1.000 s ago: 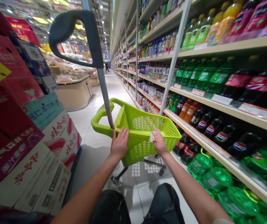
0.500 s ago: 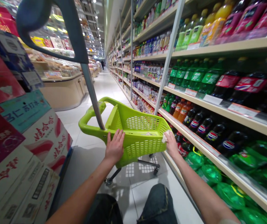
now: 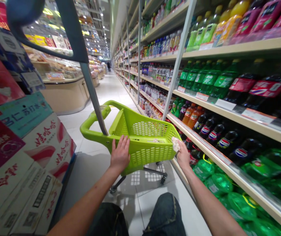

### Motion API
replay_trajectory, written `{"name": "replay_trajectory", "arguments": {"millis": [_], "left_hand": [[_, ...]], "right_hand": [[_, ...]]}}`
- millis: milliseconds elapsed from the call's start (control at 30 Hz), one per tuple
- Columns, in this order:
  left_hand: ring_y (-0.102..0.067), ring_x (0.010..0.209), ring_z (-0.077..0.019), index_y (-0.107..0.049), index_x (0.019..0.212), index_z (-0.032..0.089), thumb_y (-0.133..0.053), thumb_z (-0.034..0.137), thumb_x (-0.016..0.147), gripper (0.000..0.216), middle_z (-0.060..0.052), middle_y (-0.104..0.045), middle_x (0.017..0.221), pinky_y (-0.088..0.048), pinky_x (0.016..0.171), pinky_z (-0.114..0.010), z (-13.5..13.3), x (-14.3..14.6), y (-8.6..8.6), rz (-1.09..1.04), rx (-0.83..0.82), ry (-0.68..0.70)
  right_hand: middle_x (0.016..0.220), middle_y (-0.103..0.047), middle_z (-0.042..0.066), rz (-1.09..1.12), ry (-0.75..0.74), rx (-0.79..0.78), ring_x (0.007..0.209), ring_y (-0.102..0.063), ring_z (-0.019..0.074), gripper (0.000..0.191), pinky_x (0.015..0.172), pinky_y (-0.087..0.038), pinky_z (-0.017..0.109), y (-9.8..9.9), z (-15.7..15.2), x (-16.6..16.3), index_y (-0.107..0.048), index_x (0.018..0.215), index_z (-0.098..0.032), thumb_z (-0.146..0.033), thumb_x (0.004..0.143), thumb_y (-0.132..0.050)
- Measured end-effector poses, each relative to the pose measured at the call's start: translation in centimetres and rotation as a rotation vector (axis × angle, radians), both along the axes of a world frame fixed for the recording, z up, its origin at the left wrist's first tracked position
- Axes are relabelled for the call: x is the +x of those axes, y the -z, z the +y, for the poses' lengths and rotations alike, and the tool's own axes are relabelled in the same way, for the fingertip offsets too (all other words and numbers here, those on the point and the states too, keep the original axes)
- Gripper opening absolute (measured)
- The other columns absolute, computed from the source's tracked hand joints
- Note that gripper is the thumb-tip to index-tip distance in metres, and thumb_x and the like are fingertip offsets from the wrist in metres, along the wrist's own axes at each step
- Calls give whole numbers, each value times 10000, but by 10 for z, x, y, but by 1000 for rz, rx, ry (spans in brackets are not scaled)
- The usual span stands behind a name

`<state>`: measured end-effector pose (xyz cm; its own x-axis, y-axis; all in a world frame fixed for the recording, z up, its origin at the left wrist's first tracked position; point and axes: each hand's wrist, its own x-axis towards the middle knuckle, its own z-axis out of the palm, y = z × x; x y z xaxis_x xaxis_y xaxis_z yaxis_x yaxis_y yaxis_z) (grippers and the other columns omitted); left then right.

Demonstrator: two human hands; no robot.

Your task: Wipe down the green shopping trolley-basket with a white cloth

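Observation:
In front of my knees stands a lime-green plastic shopping cart point(image 3: 152, 154) with slotted sides and dark wheeled legs. My left hand point(image 3: 120, 155) lies against its near side, fingers stretched out over the rim close to the grey pole. At the cart's right end, my right hand point(image 3: 183, 154) grips a crumpled whitish cloth or tissue point(image 3: 176, 144) at the corner of the rim. Some small pale bits lie inside the basket, too small to make out. The pole rises to a dark grey looped handle point(image 3: 80, 36) at upper left.
Shelves point(image 3: 219, 101) of bottled drinks run along the right, close to the cart. Stacked drink cartons point(image 3: 42, 144) rise on the left. Farther back stand a rounded display counter point(image 3: 66, 95) and a distant person point(image 3: 108, 66) in the tiled aisle.
My right hand and the crumpled cloth have shifted slightly at the cart's corner. The left hand stays on the near side, and the cart appears a little farther left in view.

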<state>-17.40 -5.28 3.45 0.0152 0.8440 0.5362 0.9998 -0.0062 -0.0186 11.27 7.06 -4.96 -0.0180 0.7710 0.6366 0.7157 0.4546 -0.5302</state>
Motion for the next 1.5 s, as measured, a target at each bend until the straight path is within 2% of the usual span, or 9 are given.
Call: {"name": "replay_trajectory", "arguments": {"millis": [67,267,400,533,667,900,1133,1300,1500], "left_hand": [[-270,1285,-259,-439,1239,86,-392,144,705,540,-125,-404,1336,-82,1065,-511,1,2,1,-11,7,-7],[-274,1284,-255,-431,1246,90,-398,134,684,565,-120,-396,1343,-104,1065,-507,-2,3,-1,-27,-12,2],[-278,1282,-257,-438,1243,95,-405,131,677,567,-119,-404,1338,-93,1069,-505,-3,2,-1,-32,-8,-1],[-277,1283,-251,-435,1244,93,-394,134,680,567,-112,-406,1338,-102,1069,-503,-5,1,0,-32,-3,-2],[-276,1283,-248,-433,1245,91,-386,139,686,563,-108,-404,1340,-114,1066,-502,-7,0,1,-27,-5,-4],[-292,1275,-256,-443,1240,109,-389,130,677,565,-118,-428,1322,-116,1061,-511,-6,-1,1,-40,19,-10],[-280,1280,-254,-447,1234,96,-397,144,683,555,-114,-416,1331,-107,1066,-509,-7,-1,-1,-48,-4,-2],[-292,1273,-261,-452,1230,97,-408,141,675,559,-121,-418,1327,-101,1065,-509,-6,-1,-1,-65,-7,-9],[-291,1274,-250,-440,1236,91,-381,146,691,551,-114,-415,1331,-93,1061,-516,-6,-2,-1,-47,-19,6]], "right_hand": [[1254,-489,82,33,30,0,1198,-404,193,542,999,-345,417,-2,-2,-3,-514,1178,-163,-55,684,-317],[1194,-529,84,15,-193,2,1158,-436,191,483,983,-358,378,-22,-20,-60,-552,1118,-163,-84,685,-354],[1026,-572,137,28,-41,-170,978,-532,237,315,867,-418,380,-41,-8,-59,-641,854,-122,-196,723,-364],[738,-598,68,-37,-111,-242,727,-571,177,328,688,-455,292,-54,11,-54,-596,586,-159,-283,764,-350],[562,-572,0,-80,-172,-303,543,-539,128,221,539,-427,225,-62,27,-53,-572,616,-167,-303,738,-448],[852,-608,84,-136,-86,-202,778,-575,201,142,703,-445,330,-65,32,-63,-571,793,-164,-245,686,-525],[1112,-574,84,-274,-273,-119,1070,-493,232,285,898,-381,403,-46,6,-59,-588,994,-196,-273,727,-525],[1083,-592,78,-372,-354,-80,1001,-532,196,394,879,-409,362,-42,9,-38,-547,1073,-167,-137,689,-467],[1048,-577,126,-252,-94,-27,1058,-487,249,356,936,-357,456,-34,17,21,-581,984,-130,-114,712,-352]]}}
